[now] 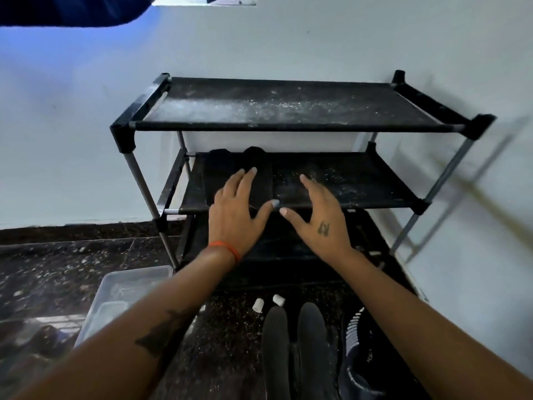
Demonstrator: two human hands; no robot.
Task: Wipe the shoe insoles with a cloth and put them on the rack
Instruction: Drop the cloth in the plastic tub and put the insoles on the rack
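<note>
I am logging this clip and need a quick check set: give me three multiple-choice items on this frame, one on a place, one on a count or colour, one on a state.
1. Where do the two dark insoles on the rack lie?
A. top shelf
B. middle shelf, left part
C. on the floor beside the tub

2. What colour is the band on the left wrist?
A. orange
B. green
C. white

3. How are the hands?
A. both closed on a cloth
B. one holds a shoe
C. both open and empty over the middle shelf

Answers:
1 B: the insoles lie side by side on the middle shelf, under the left hand.
2 A: the wristband is orange.
3 C: the left hand and the right hand have spread fingers and hold nothing.
</note>
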